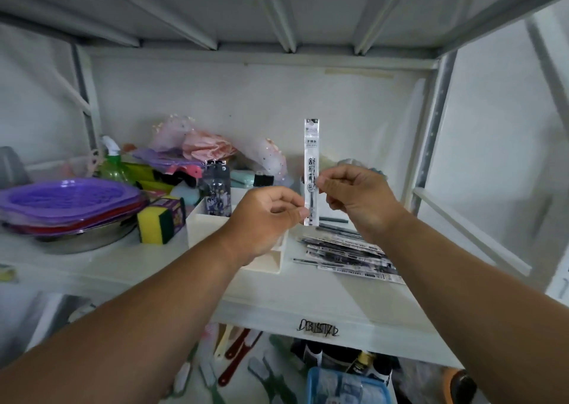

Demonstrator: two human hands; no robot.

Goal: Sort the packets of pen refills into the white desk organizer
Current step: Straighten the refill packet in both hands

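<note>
White shelf (pixel 308 299), messy at the back. One packet (pixel 311 157) held upright, long way up and down, pinched between left fingers (pixel 303 212) low and right fingers (pixel 320 185) higher. Organizer (pixel 206 219) just below left hand (pixel 264 219). More packets (pixel 348 249) under right hand (pixel 357 200). Chinese print, too small to read.

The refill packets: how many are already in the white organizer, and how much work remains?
No refill packet is visibly in the white organizer yet. Both the left hand and right hand pinch one packet upright above the shelf. A pile of packets remains beside the organizer.
</note>
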